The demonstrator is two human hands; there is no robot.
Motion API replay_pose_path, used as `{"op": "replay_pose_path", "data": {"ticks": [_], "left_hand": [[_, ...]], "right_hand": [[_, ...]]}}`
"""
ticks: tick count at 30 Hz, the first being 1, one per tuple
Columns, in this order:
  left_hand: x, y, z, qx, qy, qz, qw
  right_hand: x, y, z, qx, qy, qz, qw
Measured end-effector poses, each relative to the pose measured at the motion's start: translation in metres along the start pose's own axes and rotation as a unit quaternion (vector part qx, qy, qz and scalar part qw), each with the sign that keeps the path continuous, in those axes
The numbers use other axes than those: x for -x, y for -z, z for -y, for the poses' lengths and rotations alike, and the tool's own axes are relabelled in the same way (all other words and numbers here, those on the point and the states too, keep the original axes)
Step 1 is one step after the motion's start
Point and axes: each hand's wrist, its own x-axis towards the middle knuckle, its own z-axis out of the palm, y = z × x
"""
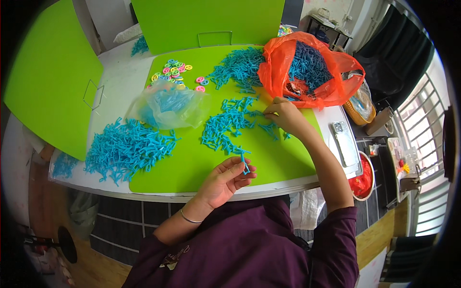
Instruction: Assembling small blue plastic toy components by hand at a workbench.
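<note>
At the near edge of the green mat on the white table, the person's left hand pinches a small blue plastic piece between thumb and fingers, holding it roughly upright. The right hand reaches over the mat, just in front of a red plastic bag, its fingers bunched together beside some scattered blue pieces; whether they grip one I cannot tell.

Between the two hands and to their left lies a loose, curved spread of similar blue pieces. Farther left, a bigger heap straddles the mat's edge and the table, with a translucent bag holding more blue ones just behind it. Round, multicoloured plastic discs lie beyond that bag. Another blue pile sits beside the red bag, whose open mouth shows darker blue pieces.
</note>
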Motion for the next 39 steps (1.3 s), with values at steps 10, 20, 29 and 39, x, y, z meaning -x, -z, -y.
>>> {"op": "replay_pose_path", "data": {"ticks": [10,20,29,39], "left_hand": [[0.000,0.004,0.003,-0.028,-0.042,-0.015,0.999],[-0.004,-0.004,0.008,-0.032,-0.066,-0.039,0.997],[-0.007,0.000,0.015,-0.051,-0.093,-0.024,0.994],[-0.005,-0.002,0.015,-0.045,-0.099,-0.038,0.993]], "right_hand": [[0.067,0.020,0.086,-0.518,-0.235,-0.065,0.820],[0.093,-0.023,0.126,-0.720,-0.235,-0.086,0.647],[0.093,-0.027,0.131,-0.756,-0.265,-0.070,0.594],[0.093,-0.020,0.140,-0.652,-0.253,-0.086,0.709]]}}
